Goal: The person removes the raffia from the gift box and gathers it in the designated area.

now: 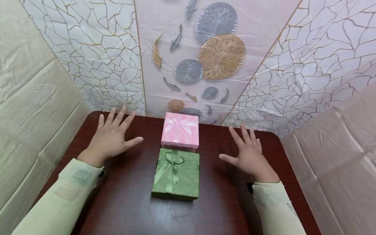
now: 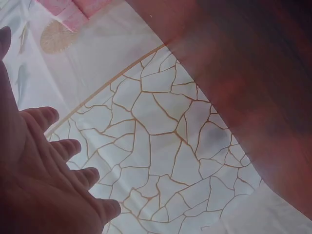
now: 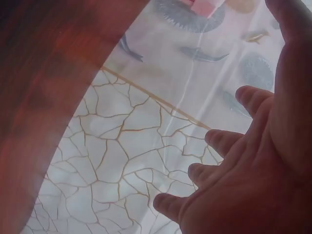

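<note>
Two gift boxes stand one behind the other at the middle of the table in the head view. The nearer is a green gift box with a green ribbon bow on its lid. Behind it is a smaller pink gift box with a pale pink bow; a corner of this pink box also shows in the left wrist view. My left hand is spread to the left of the boxes, holding nothing. To their right, my right hand has its fingers spread too, apart from both boxes.
The dark reddish-brown table has rounded far corners. A patterned cloth backdrop with fish and round leaf shapes rises behind it. Beige padded panels flank it on the left and the right.
</note>
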### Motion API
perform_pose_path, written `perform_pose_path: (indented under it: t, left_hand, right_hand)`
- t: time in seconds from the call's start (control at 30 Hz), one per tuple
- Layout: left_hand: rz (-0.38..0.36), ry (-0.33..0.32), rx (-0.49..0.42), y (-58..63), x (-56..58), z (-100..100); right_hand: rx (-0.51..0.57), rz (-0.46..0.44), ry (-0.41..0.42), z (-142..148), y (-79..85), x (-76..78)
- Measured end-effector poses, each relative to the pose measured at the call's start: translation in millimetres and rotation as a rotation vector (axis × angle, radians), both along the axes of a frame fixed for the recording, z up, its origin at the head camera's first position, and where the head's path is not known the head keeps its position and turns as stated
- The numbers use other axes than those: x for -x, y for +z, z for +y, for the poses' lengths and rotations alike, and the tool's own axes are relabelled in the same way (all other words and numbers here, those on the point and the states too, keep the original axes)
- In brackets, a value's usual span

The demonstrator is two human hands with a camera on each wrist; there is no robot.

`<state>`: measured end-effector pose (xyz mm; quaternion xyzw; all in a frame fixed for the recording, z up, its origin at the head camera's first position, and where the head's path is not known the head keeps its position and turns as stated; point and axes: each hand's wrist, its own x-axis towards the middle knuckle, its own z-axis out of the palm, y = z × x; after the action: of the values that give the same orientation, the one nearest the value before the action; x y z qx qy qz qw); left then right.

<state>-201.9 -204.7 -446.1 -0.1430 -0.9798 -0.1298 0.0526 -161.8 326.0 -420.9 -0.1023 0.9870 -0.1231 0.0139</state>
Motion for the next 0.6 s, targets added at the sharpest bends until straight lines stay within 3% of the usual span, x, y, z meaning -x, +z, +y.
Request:
perform_pose_path:
  t: [0.27, 0.6]
  left_hand:
    - [0.039, -0.004, -0.023, 7.3, 4.3, 0.0]
    - [-0.024, -0.034, 0.035, 7.1, 8.3, 2.4]
  right_hand:
    - [0.133, -0.057, 0.046, 0.4, 3.1, 6.5]
    - [0.206, -0.073, 0.104, 3.2, -6.9, 16.9]
